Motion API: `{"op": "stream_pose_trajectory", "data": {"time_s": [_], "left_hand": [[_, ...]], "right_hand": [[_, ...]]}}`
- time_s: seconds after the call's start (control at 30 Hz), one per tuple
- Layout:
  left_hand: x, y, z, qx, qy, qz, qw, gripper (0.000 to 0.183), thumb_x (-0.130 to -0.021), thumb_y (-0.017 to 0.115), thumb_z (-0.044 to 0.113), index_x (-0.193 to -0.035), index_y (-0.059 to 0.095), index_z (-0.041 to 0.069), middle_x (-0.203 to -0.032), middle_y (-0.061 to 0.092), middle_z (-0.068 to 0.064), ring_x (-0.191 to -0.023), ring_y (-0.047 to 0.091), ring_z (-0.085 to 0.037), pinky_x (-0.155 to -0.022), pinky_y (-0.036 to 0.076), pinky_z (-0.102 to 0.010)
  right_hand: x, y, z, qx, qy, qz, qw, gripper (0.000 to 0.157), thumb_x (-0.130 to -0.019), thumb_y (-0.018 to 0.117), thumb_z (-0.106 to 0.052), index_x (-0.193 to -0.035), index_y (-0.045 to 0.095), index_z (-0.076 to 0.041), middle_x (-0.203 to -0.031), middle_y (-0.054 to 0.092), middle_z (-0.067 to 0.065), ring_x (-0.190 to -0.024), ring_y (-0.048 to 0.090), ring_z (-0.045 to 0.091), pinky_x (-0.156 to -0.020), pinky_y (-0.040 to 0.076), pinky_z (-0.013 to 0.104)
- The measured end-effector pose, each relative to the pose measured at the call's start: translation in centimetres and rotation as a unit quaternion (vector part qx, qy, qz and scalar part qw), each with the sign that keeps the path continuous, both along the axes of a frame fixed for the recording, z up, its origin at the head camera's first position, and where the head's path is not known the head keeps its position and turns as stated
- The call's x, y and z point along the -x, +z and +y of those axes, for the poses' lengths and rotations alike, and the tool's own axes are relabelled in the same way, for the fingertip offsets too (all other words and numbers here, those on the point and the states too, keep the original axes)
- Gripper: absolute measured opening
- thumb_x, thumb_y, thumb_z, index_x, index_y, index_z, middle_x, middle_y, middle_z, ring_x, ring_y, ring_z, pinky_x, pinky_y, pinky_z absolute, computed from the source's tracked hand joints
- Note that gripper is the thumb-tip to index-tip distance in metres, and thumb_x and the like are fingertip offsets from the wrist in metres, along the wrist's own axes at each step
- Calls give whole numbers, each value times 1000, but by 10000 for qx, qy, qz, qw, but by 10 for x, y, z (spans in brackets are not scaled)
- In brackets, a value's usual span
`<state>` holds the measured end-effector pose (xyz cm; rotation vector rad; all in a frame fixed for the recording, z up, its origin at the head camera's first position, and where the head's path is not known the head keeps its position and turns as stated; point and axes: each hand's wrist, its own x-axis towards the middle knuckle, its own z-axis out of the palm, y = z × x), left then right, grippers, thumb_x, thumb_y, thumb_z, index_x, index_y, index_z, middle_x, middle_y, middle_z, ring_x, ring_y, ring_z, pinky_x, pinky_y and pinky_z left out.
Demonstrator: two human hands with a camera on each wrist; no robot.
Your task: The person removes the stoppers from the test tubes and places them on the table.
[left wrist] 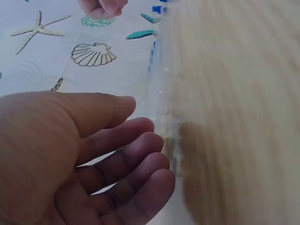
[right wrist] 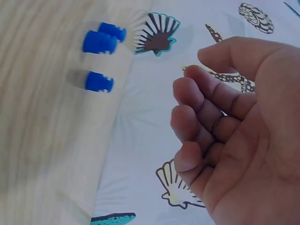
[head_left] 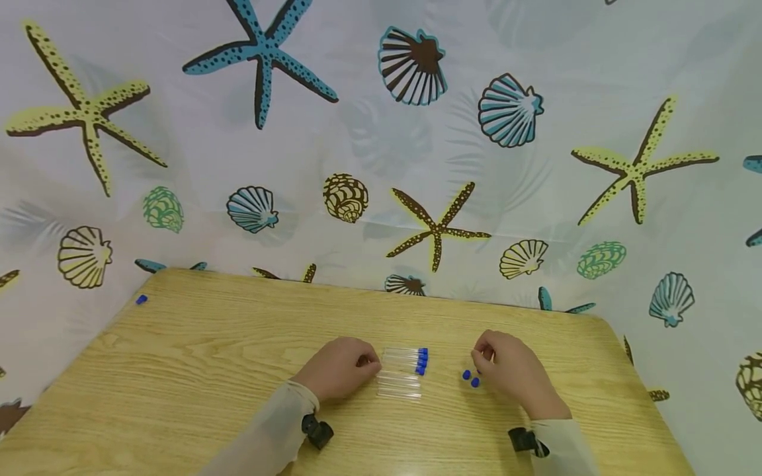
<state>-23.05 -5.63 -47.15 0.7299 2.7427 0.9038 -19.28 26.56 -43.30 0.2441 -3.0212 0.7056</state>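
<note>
Several clear test tubes lie side by side on the table. The farther tubes [head_left: 400, 357] carry blue caps [head_left: 423, 360] on their right ends; the nearer tubes [head_left: 399, 386] have no caps. My left hand [head_left: 342, 367] is at the tubes' left ends, its fingers [left wrist: 145, 154] loosely bent with nothing gripped, fingertips right beside the glass in the left wrist view. To the right, my right hand [head_left: 512, 367] hovers by three loose blue caps [right wrist: 99, 82]. Its fingers curve loosely and the palm holds nothing in the right wrist view.
Another small blue piece [head_left: 141, 299] lies at the far left edge of the wooden table [head_left: 238, 317]. A curtain [head_left: 369, 139] printed with shells and starfish hangs behind the table. Black bands [head_left: 317, 431] are strapped round both wrists.
</note>
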Motion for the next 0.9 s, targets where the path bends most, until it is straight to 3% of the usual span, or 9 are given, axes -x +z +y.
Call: {"op": "stream_pose_trajectory", "data": {"time_s": [0.17, 0.3, 0.5, 0.6, 0.9], "left_hand": [[3, 14, -8, -173, 416, 217, 9987, 17, -102, 67, 30, -111, 77, 19, -85, 64, 13, -76, 57, -7, -72, 51, -35], [2, 30, -12, -354, 699, 679, 9946, 17, -102, 69, 29, -114, 75, 19, -86, 63, 14, -77, 57, -6, -72, 51, -32], [-1, 45, -16, -571, 795, 1137, 9887, 15, -101, 70, 27, -114, 74, 22, -91, 65, 13, -82, 59, -5, -74, 52, -32], [0, 42, -14, -541, 751, 1083, 9898, 14, -100, 71, 27, -112, 74, 22, -90, 65, 13, -82, 58, -5, -74, 52, -32], [9, 17, -11, -321, 811, 494, 9950, 6, -99, 73, 28, -99, 76, 23, -83, 62, 14, -76, 57, -7, -73, 51, -33]], "right_hand": [[-3, 9, 3, 100, 18, 333, 9994, 9, -101, 64, -16, -93, 68, -16, -83, 62, -7, -71, 52, 12, -67, 47, 34], [-4, 12, 4, 102, 32, 515, 9986, 8, -101, 63, -15, -95, 68, -15, -89, 63, -5, -79, 56, 12, -74, 51, 36], [-7, 16, 1, 180, 41, 632, 9978, 6, -101, 64, -15, -98, 69, -15, -92, 64, -5, -85, 59, 13, -78, 53, 38], [-7, 16, -2, 189, 72, 610, 9979, 5, -101, 64, -16, -99, 69, -15, -90, 63, -6, -83, 58, 12, -76, 53, 36], [-3, 8, -4, 96, 233, 138, 9996, 7, -100, 66, -14, -94, 68, -18, -86, 61, -8, -77, 55, 9, -73, 51, 34]]}}
